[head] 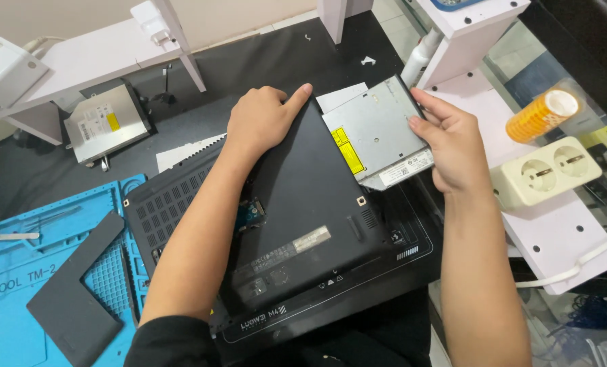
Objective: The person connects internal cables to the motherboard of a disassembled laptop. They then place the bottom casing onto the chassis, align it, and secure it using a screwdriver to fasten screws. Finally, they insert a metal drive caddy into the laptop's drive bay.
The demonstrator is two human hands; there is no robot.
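A black laptop (303,204) lies upside down in front of me, its underside facing up. My left hand (259,119) presses flat on its far corner, index finger stretched along the edge. My right hand (449,146) grips a slim silver optical drive (375,129) with a yellow sticker, which sits partly inside the laptop's side at the far right edge. An opening in the laptop base (250,212) shows a blue part beneath my left forearm.
A blue repair mat (18,272) at the left carries an L-shaped black cover panel (76,292) and tweezers (11,236). A second silver drive (106,122) lies at the back left. A white shelf at the right holds a cream double socket (545,173) and an orange tape roll (541,115).
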